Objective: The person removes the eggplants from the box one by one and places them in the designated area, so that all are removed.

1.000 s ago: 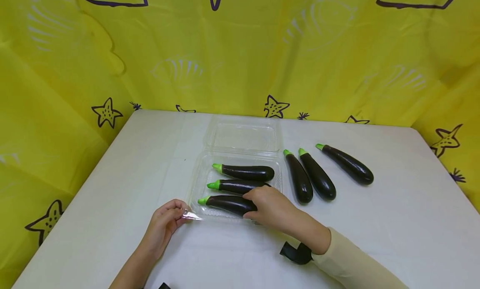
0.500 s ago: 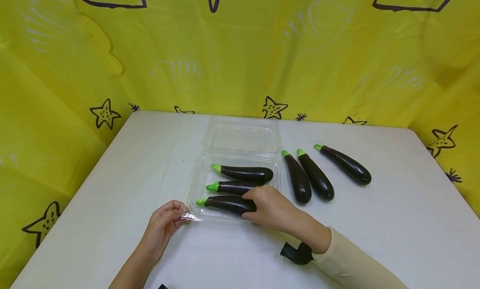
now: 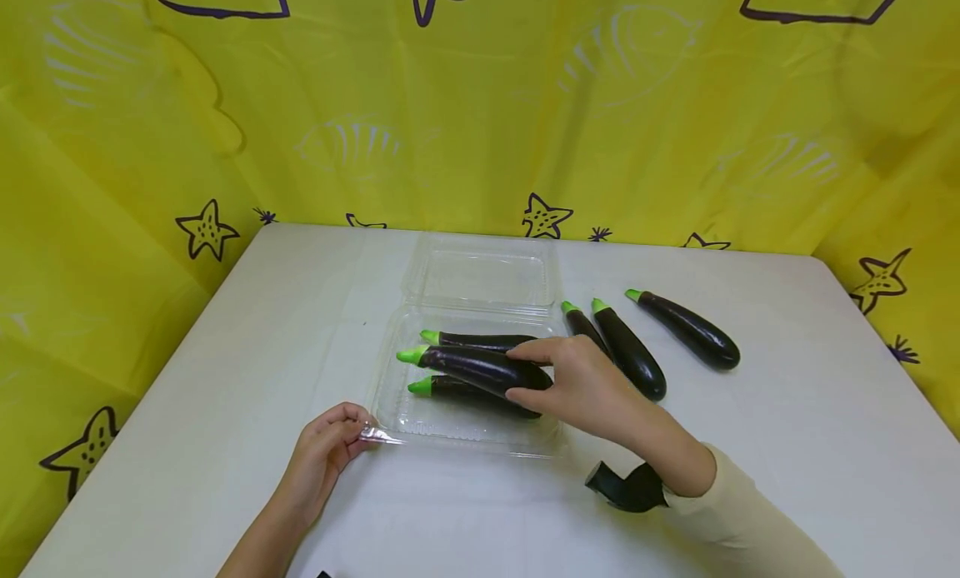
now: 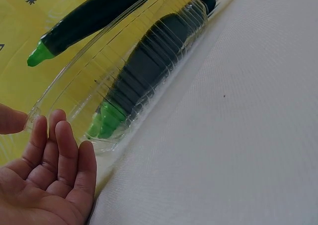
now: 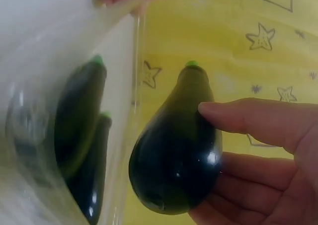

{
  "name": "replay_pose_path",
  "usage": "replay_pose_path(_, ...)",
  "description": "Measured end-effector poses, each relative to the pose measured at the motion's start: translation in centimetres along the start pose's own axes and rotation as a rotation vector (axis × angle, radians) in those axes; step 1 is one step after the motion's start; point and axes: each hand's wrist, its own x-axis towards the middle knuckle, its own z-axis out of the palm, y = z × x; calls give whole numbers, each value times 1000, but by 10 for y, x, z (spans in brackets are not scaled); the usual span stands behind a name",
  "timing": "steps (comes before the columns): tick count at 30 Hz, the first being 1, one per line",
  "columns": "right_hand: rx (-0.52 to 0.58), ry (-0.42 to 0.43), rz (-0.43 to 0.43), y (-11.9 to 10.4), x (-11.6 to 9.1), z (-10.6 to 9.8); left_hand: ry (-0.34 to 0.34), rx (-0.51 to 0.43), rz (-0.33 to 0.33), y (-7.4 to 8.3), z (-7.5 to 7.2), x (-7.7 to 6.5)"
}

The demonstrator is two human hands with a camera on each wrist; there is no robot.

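My right hand (image 3: 592, 386) grips a dark eggplant (image 3: 476, 368) by its thick end, thumb on one side and fingers on the other. It is raised over the clear plastic clamshell container (image 3: 390, 361), its green stem pointing left. Two more eggplants lie inside the container, a rear one (image 3: 480, 341) and a front one (image 3: 457, 391), both partly covered by the held one. At the container's front left corner, my left hand (image 3: 330, 445) pinches the rim between thumb and fingertips. In the right wrist view the held eggplant (image 5: 174, 150) hangs apart from those in the container.
The container's lid (image 3: 483, 274) lies folded back behind it. To the right are three loose eggplants: one (image 3: 581, 324) partly behind my right hand, one beside it (image 3: 630, 353), and one farther right (image 3: 690, 332). A yellow patterned cloth (image 3: 480, 103) hangs behind the white table (image 3: 300, 311).
My right hand has lifted the front eggplant up off the container floor and shifted it slightly back and right. My left hand keeps its hold on the corner.
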Motion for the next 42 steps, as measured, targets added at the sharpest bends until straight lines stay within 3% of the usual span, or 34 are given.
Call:
replay_pose_path(8,-41,83,108,20,-5,-35,-2,-6,2,-1,0,0)
replay_pose_path(14,-47,140,267,44,-14,-69,-19,-18,19,0,0,-1)
replay_pose_path(22,-136,215,426,97,-30,-103,-24,-5,11,0,0,0)
replay_pose_path(28,-176,181,549,130,-44,-120,-38,-15,34,0,-1,0)
replay_pose_path(42,-267,151,600,176,-63,-136,-31,-17,19,-1,-1,-1)
